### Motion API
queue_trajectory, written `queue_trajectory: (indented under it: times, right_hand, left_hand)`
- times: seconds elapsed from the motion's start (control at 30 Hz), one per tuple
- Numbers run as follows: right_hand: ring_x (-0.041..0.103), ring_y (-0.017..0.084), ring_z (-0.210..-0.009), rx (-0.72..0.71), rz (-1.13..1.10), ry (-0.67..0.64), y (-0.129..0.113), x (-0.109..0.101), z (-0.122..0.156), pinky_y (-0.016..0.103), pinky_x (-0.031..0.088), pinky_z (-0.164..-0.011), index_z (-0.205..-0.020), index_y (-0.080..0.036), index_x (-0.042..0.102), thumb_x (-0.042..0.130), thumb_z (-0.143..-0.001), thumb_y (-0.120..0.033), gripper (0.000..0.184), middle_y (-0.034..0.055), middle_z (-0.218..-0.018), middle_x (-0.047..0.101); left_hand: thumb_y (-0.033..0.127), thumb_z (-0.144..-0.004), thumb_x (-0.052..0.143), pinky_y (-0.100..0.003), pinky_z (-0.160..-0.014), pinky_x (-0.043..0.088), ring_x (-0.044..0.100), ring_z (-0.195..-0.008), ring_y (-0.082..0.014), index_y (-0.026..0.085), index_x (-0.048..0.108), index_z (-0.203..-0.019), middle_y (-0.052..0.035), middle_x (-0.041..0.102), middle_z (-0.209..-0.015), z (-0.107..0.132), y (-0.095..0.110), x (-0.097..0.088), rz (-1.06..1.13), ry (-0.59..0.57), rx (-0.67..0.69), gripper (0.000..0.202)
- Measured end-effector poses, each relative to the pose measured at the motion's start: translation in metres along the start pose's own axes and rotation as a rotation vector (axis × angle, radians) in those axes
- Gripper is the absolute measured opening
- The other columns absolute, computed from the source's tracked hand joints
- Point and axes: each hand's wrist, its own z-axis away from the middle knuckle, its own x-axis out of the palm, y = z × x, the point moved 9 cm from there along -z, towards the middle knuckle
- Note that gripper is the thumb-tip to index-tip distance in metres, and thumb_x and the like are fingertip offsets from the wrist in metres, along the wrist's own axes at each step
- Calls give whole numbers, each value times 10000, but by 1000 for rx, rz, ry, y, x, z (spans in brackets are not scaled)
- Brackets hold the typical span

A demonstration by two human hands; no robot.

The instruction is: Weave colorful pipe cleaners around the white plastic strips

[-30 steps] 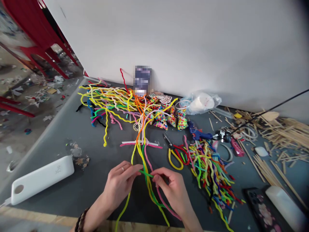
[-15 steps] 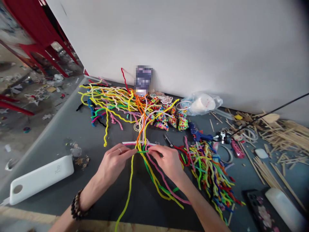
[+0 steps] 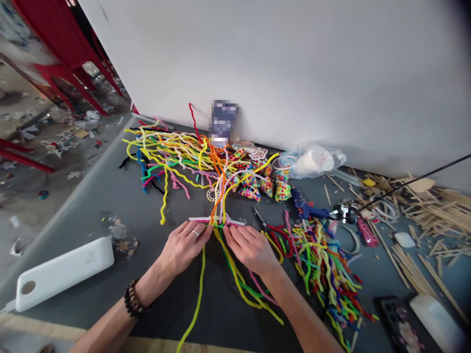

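Several long fuzzy pipe cleaners in yellow, orange, pink and white cross a white strip (image 3: 235, 222) lying sideways on the table. My left hand (image 3: 186, 245), with a ring and a beaded bracelet, is closed at the left side of this bundle. From the right, my right hand (image 3: 250, 249) presses its closed fingertips against the other side. A short stretch of green pipe cleaner (image 3: 218, 226) runs across the strands between my fingertips. Yellow pipe cleaner (image 3: 235, 274) ends, with green and pink ones, trail toward me below the hands. My fingers cover part of the crossing.
Behind lies a pile of pipe cleaners (image 3: 172, 147), beside bead-covered pieces (image 3: 282, 189) and a plastic bag (image 3: 316, 159). To the right are scissors (image 3: 260, 218), a blue glue gun (image 3: 309, 210), cut pipe cleaner pieces (image 3: 324, 264) and wooden sticks (image 3: 415, 274). A white power bank (image 3: 66, 272) lies left.
Both hands have moved up closer to the white strip, and the green pipe cleaner now sits nearer to it. More of my fingers lie flat over the strands. The view has shifted slightly.
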Motion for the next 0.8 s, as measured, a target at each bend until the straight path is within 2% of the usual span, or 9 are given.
queue_trajectory:
  times: [0.17, 0.3, 0.53, 0.7, 0.8]
  right_hand:
    - [704, 180, -866, 122, -117, -124, 6, 14, 3, 333, 530, -767, -1196, -158, 729, 482, -1052, -69, 300, 89, -1010, 779]
    - [687, 175, -841, 192, -196, -145, 12, 19, 6, 329, 512, -745, -1244, -163, 717, 480, -1056, -79, 314, 80, -968, 762]
    - [668, 218, -887, 180, -109, -200, 7, 18, 6, 367, 541, -807, -1258, -81, 694, 521, -1017, -60, 298, 90, -1001, 727]
    - [687, 223, -943, 246, -129, -225, 3, 23, 10, 343, 574, -861, -1299, -95, 671, 500, -988, -19, 363, 107, -1044, 727]
    - [703, 228, -931, 289, -171, -213, 2, 25, 13, 355, 595, -837, -1318, -89, 658, 478, -980, -16, 389, 129, -1080, 735]
  left_hand:
    - [98, -1032, 531, -364, -806, 565, 671, -917, -211, 139, 655, -1254, -79, 716, -990, -3, -2, 5, -19, -27, 10, 258]
    - [97, -1035, 520, -379, -831, 575, 663, -944, -226, 121, 647, -1263, -80, 702, -956, -3, -2, 8, 27, -45, -1, 261]
    - [102, -1049, 464, -436, -958, 600, 634, -1134, -260, 121, 635, -1269, -141, 678, -1200, 2, -6, 17, 148, -76, -88, 280]
    - [72, -1035, 437, -403, -949, 625, 666, -1138, -270, 71, 616, -1287, -158, 698, -1206, 4, 7, 21, 27, -115, -28, 309]
    - [18, -1000, 412, -369, -952, 626, 674, -1171, -259, 89, 555, -1408, -160, 687, -1255, 2, 12, 26, -72, -217, -58, 438]
